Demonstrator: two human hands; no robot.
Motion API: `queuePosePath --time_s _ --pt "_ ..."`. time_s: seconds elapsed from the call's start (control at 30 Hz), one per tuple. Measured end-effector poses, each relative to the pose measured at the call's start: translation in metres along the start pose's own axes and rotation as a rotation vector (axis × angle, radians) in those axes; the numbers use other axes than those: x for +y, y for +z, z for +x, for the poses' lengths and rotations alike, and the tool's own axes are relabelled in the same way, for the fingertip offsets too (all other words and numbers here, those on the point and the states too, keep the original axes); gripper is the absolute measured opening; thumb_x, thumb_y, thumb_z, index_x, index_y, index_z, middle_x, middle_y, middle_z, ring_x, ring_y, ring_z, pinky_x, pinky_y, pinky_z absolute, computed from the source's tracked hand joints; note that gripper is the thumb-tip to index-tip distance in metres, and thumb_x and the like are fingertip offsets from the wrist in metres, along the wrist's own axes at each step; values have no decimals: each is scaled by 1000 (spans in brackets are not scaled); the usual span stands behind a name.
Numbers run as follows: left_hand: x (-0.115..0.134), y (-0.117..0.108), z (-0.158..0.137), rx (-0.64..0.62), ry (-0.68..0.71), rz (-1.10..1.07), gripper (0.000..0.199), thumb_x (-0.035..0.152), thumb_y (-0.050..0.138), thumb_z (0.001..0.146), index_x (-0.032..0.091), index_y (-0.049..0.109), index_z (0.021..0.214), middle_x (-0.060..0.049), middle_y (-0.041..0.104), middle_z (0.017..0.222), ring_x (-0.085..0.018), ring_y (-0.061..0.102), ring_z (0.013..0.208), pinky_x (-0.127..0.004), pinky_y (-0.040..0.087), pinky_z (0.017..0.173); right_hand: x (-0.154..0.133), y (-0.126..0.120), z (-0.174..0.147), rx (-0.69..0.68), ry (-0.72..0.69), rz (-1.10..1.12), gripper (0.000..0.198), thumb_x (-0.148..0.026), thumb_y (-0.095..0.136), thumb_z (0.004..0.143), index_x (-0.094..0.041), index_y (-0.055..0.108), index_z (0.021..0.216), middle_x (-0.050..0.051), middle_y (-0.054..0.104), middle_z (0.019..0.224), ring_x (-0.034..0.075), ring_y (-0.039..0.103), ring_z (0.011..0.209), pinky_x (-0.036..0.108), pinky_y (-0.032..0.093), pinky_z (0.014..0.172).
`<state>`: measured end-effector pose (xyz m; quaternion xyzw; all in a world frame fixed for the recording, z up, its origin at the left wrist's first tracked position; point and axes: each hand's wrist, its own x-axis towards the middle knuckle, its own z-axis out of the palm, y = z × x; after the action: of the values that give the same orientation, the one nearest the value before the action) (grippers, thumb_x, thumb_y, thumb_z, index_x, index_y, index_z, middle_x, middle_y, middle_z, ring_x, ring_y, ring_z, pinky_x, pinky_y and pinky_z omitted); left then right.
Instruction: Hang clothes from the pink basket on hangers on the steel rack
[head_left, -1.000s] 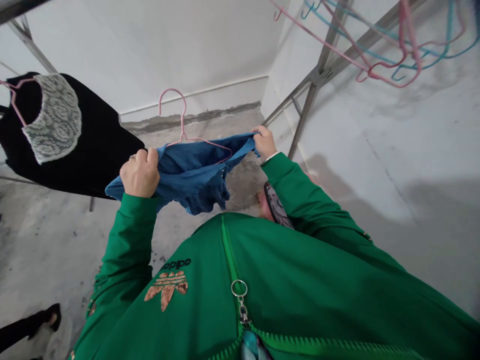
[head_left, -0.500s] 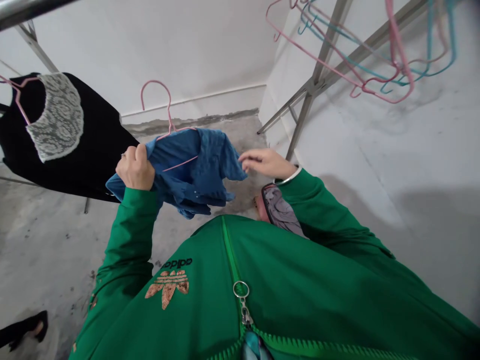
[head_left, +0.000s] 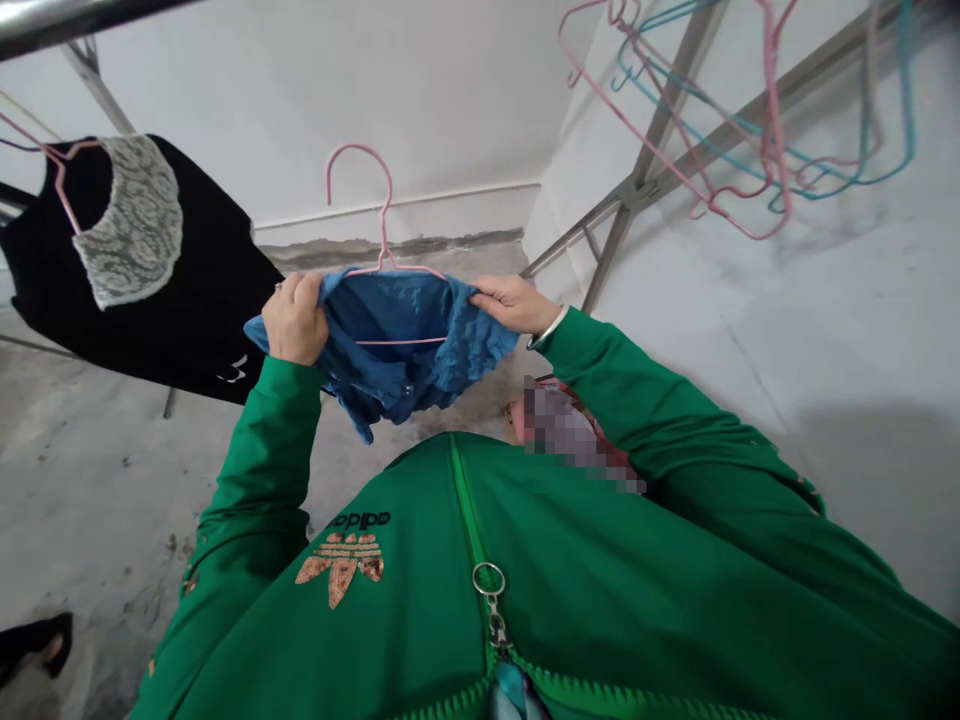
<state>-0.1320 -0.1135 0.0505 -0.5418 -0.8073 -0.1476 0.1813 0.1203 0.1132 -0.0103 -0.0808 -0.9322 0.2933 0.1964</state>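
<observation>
A blue shirt hangs on a pink wire hanger in front of my chest. The hanger's hook sticks up free, and its lower bar shows through the open neck. My left hand is closed around the shirt's shoulder on the left, the fingers wrapped over the cloth. On the other side my right hand pinches the opposite shoulder between thumb and fingers. The cloth is spread between both hands, its lower part bunched and hanging down.
To the left a black top with a lace collar hangs on a pink hanger. Several pink and blue hangers hang at upper right by a metal rack frame. A metal rail crosses the upper left. A person's foot shows at lower left.
My right hand has taken hold of the shirt's right shoulder, which it was only reaching at before. The shirt and hanger have shifted right and now sit straighter, with the neck spread wider.
</observation>
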Motion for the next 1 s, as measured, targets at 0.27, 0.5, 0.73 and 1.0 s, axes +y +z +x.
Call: queuePosePath --time_s 0.27,0.5,0.73,1.0 --pt "-21 7 7 -277 -97 65 43 13 36 85 17 59 121 -19 58 116 -35 57 106 -43 45 82 -26 -7 -5 148 32 -309 28 -33 41 91 -19 65 95 7 68 92 21 60 87 32 42 73" --pt "-11 3 0 -450 -39 -179 40 18 45 84 15 59 121 -11 66 98 -26 62 90 -36 48 82 -36 -15 -11 208 80 -550 31 -33 37 95 -20 64 91 7 66 82 21 59 78 31 37 63" --pt "-54 20 -1 -270 -166 -297 39 32 52 83 18 61 119 -9 62 98 -21 59 89 -36 48 88 -8 -30 -32 322 2 -403 35 -40 38 95 -21 68 100 7 70 90 22 65 87 34 48 74" --pt "-61 68 -3 -363 -232 -711 40 25 55 77 13 60 115 -7 67 98 -18 61 91 -31 49 84 -14 -51 -45 422 -48 -268 34 -41 44 92 -20 71 90 9 72 83 22 69 76 35 53 66"
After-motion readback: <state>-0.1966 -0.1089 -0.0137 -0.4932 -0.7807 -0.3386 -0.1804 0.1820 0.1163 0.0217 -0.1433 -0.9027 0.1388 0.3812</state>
